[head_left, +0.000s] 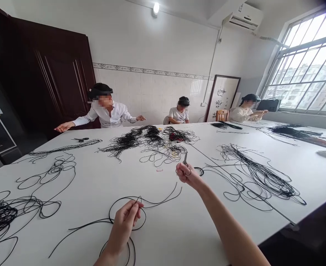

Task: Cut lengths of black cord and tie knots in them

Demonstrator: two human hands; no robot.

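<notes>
Left hand (125, 221) pinches black cord (154, 203) lower centre on the white surface (96, 177), right hand (187, 173) at centre grips small scissors (185, 159); looks like the cutting step, and next the blades need to reach the pinched cord.

Thin black cord (152, 203) pinched in the left hand (125, 220) looks matt and smooth; beneath it, the white table (179, 229) is smooth with a faint sheen; scissors (185, 159) in the right hand (187, 174) show dull grey metal blades; beyond them, a matt black tangled heap (152, 140)
</notes>
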